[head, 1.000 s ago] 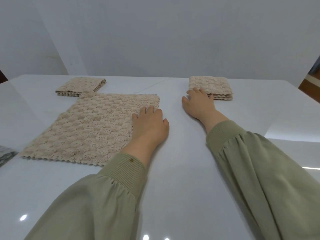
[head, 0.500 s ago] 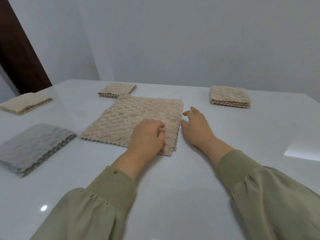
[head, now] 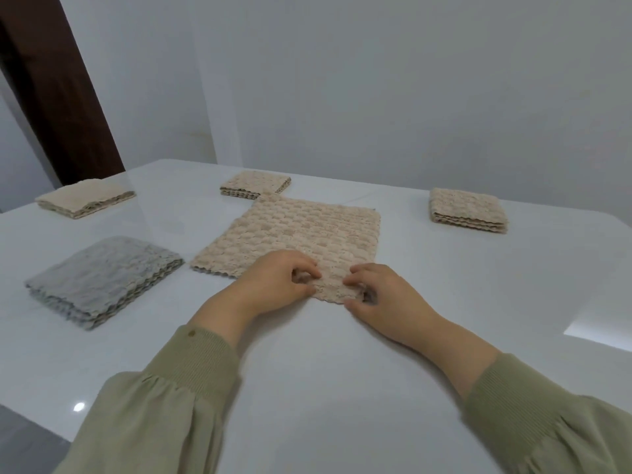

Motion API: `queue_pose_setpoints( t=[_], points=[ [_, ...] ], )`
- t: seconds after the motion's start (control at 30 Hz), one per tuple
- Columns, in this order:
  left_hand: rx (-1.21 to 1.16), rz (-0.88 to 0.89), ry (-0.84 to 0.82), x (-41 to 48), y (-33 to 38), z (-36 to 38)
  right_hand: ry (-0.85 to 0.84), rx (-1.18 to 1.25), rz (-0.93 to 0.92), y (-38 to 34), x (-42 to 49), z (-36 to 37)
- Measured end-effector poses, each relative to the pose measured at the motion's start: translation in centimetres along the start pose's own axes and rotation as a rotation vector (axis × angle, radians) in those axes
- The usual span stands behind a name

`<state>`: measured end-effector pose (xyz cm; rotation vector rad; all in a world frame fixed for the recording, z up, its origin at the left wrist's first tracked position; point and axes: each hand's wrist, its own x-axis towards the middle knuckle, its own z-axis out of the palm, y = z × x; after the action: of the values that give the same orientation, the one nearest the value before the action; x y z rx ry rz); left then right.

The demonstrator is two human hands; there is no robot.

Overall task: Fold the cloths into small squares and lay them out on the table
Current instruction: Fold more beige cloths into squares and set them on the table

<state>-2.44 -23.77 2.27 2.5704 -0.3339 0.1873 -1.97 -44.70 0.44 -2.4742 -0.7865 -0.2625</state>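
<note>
Four folded squares [head: 468, 210] already lie on the table [head: 342, 371], and we pinch the near edge of the unfolded beige cloth [head: 307, 230] with our left hand [head: 277, 285] and right hand [head: 386, 299].

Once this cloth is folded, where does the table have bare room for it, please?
The widest bare stretch of table is on the right, nearer than the right folded square. A narrower strip lies between that square and the open cloth that the left hand and right hand pinch. The left is crowded: grey cloth, cream cloth, back square.
</note>
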Motion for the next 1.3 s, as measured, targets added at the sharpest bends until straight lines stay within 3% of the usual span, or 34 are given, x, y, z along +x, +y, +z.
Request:
queue_pose_setpoints(
  t=[0.13, 0.33, 0.47, 0.63, 0.9, 0.97, 1.13, 1.2, 1.3],
  points=[
    [0.001, -0.010, 0.057, 0.0, 0.2, 0.3, 0.032, 0.011, 0.007, 0.1, 0.2, 0.1],
    [0.055, 0.048, -0.017, -0.2, 0.9, 0.3, 0.117, 0.017, 0.018, 0.1, 0.6, 0.2],
    [0.061, 0.070, 0.085, 0.0, 1.0, 0.7, 0.222, 0.041, 0.030, 0.1, 1.2, 0.4],
    [0.028, 0.067, 0.192, 0.3, 1.4, 1.3, 0.228, 0.085, 0.008, -0.1, 1.1, 0.4],
    [0.103, 0.068, 0.129, 0.8, 0.7, 1.4, 0.199, 0.007, 0.026, 0.2, 1.3, 0.4],
    [0.176, -0.009, 0.134, 0.8, -0.1, 0.7, 0.221, 0.009, 0.060, 0.4, 1.3, 0.4],
    [0.331, -0.419, 0.258, 0.3, -1.5, -1.4, 0.358, 0.069, 0.144, 1.1, 1.4, 0.3],
    [0.207, -0.420, 0.300, 0.3, -1.1, -1.7, 0.350, 0.140, 0.187, 1.1, 1.3, 0.2],
    [-0.265, -0.365, 0.288, 0.2, 0.5, -2.0, 0.428, 0.357, 0.261, 0.6, 1.6, -1.2]
  ],
)
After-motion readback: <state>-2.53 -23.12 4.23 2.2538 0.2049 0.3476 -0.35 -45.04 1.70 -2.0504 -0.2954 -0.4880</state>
